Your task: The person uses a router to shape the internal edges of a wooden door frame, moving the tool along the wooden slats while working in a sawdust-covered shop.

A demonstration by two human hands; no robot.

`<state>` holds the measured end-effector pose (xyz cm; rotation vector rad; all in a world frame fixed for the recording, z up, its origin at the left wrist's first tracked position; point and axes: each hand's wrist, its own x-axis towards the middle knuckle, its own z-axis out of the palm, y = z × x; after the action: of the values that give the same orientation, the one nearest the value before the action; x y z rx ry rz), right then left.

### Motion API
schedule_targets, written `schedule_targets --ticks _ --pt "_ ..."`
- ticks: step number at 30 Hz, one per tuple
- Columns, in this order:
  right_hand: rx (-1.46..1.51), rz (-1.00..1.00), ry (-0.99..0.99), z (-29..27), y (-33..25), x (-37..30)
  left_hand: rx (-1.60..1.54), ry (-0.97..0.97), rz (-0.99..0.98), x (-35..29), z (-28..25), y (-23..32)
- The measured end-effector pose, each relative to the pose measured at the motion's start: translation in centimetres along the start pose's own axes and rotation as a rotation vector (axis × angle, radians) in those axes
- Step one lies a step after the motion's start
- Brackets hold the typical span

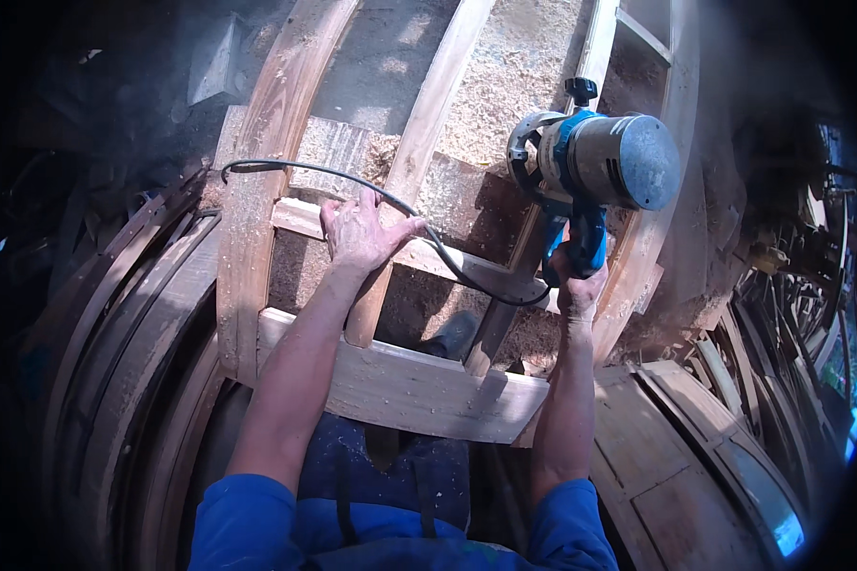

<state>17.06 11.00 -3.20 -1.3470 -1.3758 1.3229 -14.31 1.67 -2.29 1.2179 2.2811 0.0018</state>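
Observation:
My right hand (581,284) is wrapped around the blue handle of a router (641,157) with a grey, round metal motor housing and a black knob. The router lies tilted over the right side of a wooden frame (405,385). My left hand (365,231) rests with fingers spread on the frame's crossbar (300,217), where it meets a middle slat (428,119). A dark power cord (348,175) loops past the left fingers toward the router's handle. The router's base and bit are mostly hidden.
Sawdust and shavings (505,76) cover the surface under the frame. Boards (152,352) stand stacked at the left. A panelled wooden door (695,476) lies at the lower right, with a pile of wood strips (762,362) beyond it. A dark shoe (454,333) shows through the frame.

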Motion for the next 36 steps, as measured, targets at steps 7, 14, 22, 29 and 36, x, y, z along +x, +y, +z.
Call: schedule_targets --ticks 7,14,22,29,36 --pt "-0.06 0.017 -0.01 0.2 -0.9 -1.8 -0.027 0.135 0.11 -0.2 1.7 -2.2" --pt "-0.081 0.086 0.031 0.4 -0.7 -5.4 -0.102 0.188 0.116 -0.4 2.0 -2.4" --pt "-0.236 -0.034 0.092 0.0 0.9 -6.6 -0.075 0.185 0.052 -0.1 1.8 -1.5" --pt "-0.064 0.014 0.101 1.3 -0.8 -2.5 -0.054 0.305 0.105 -0.1 2.4 -1.7" --pt "0.144 0.009 0.032 1.6 -1.5 4.0 -0.019 0.549 0.094 -2.1 3.6 0.9"
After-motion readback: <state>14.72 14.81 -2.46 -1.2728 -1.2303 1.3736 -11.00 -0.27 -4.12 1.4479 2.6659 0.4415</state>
